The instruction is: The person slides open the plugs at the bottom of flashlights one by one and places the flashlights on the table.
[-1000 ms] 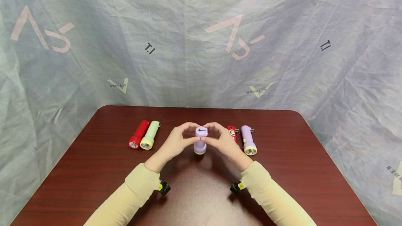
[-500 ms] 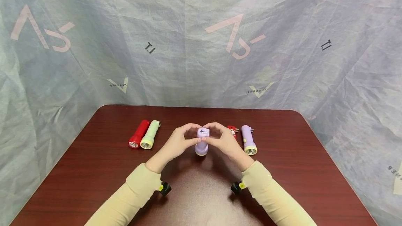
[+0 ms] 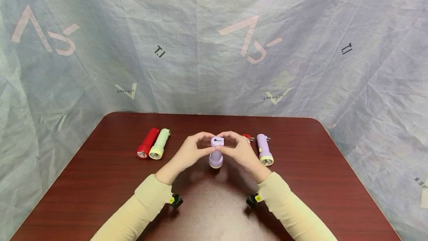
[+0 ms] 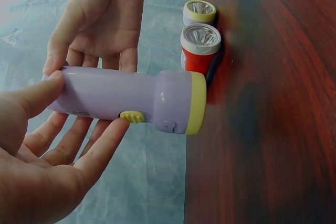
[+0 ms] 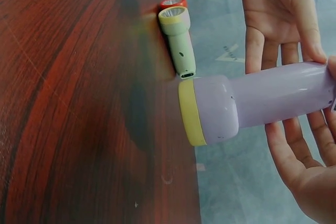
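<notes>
Over the middle of a dark red wood-grain table (image 3: 214,203), a lilac flashlight (image 3: 216,161) is held nearly upright, lens end down. A person's left hand (image 3: 191,151), from eight o'clock, and right hand (image 3: 238,149), from four, grasp its tail between thumbs and fingers; one left fingertip touches its yellow slide switch (image 4: 132,116). At nine o'clock from it, a red flashlight (image 3: 148,143) lies just beside a pale green flashlight (image 3: 160,143); at three, a second lilac flashlight (image 3: 263,146); at two, another red flashlight (image 3: 247,137), partly hidden.
</notes>
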Demonstrator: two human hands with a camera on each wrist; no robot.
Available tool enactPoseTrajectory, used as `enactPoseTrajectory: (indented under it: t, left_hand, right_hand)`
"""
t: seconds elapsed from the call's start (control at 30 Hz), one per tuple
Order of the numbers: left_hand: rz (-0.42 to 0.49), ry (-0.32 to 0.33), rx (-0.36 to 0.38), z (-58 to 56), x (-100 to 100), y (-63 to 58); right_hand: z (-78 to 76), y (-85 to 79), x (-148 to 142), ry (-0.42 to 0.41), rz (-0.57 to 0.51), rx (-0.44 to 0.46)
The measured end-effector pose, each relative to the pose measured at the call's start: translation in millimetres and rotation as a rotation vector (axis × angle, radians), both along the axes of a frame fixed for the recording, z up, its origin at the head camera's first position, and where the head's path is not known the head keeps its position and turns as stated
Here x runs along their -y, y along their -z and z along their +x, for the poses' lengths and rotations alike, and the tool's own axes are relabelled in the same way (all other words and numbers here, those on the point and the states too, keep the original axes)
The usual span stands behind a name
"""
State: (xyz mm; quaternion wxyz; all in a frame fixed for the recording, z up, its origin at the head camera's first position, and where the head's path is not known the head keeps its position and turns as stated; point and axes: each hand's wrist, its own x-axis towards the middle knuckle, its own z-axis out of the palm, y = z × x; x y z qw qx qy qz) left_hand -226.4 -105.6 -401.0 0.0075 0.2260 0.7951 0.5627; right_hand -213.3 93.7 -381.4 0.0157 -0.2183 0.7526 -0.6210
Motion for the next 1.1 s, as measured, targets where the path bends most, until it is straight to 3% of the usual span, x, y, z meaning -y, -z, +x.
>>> enactPoseTrajectory:
  t: [0.17, 0.33, 0.53, 0.7, 1.1]
  left_hand:
    - [0.006, -0.002, 0.027, 0.2, 0, -2.0]
    - [0.012, -0.018, 0.047, 2.7, 0, -8.8]
    - [0.177, 0.033, 0.174, 2.0, -2, -11.7]
    - [0.243, 0.012, 0.267, 0.4, -2, -13.2]
    - [0.215, -0.098, 0.373, 2.5, -8, -24.1]
  right_hand:
    - [-0.2, -1.4, -1, -0.005, 0.001, -0.004]
    - [-9.4, 10.4, -4, 0.002, 0.002, -0.007]
    - [-15.7, 20.2, -8, 0.022, 0.024, -0.029]
    - [-15.3, 21.5, -9, 0.014, 0.055, -0.049]
    - [4.3, -5.0, -4, 0.009, 0.097, -0.027]
